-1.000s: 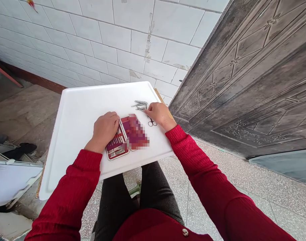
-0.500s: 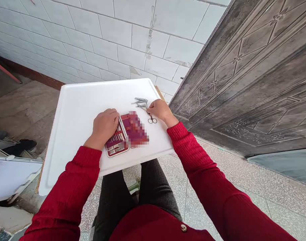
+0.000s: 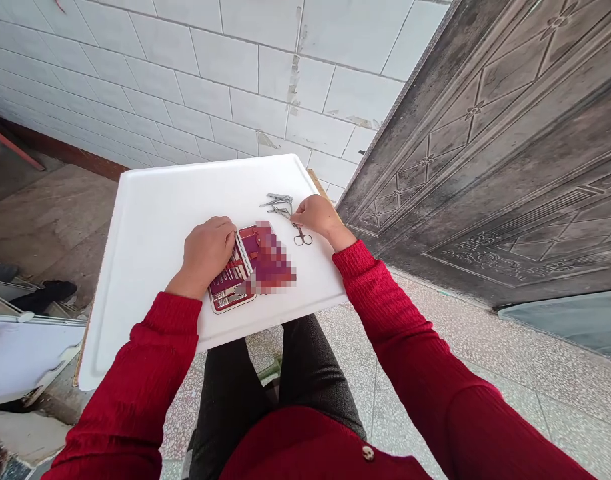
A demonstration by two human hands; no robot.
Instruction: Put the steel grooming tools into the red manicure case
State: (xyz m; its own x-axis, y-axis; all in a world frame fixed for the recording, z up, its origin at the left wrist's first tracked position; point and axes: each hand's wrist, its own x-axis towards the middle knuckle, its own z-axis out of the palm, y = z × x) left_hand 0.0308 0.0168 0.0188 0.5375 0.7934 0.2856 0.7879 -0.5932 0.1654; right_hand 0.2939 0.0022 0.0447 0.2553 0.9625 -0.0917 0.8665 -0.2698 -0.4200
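Note:
An opened manicure case (image 3: 234, 303) with a dark red lining lies on the white tabletop, and several small metal tools sit in its left half. Its right half is partly blurred by pixel blocks. My left hand (image 3: 209, 252) lies over the upper left of the case, fingers bent round its edge and gripping it. To the right of the case, my right hand (image 3: 316, 217) is closed in a pinch among loose metal tools. Small scissors (image 3: 303, 239) show their finger loops just below the fingertips. Metal clippers (image 3: 279, 199) lie beyond them. What the pinch holds is hidden.
The white tabletop (image 3: 155, 220) has a raised rim and stands near a white tiled wall (image 3: 225, 60). A dark carved panel (image 3: 485, 153) rises close on the right. White clutter (image 3: 25, 360) stands at the lower left.
The view has shifted very slightly. Both hands, the case and the loose tools keep nearly the same places.

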